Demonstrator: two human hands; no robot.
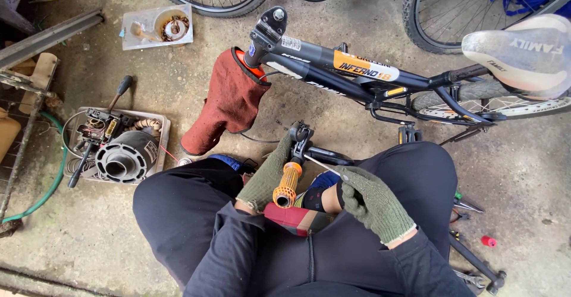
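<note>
Counting, frame centre: one orange handlebar grip (286, 185), one thin metal tool (321, 166), two gloved hands. Your left hand (267, 175) is curled shut round the bar beside the grip. Your right hand (370, 200), fist closed, holds the tool, tip approx. at the brake lever (300, 137).

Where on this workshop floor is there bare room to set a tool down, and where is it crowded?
Free: concrete between the red cloth, the parts tray and the clear container; also right of the knee, near the red cap. Crowded: around the gloved left hand, right hand and handlebar.
</note>
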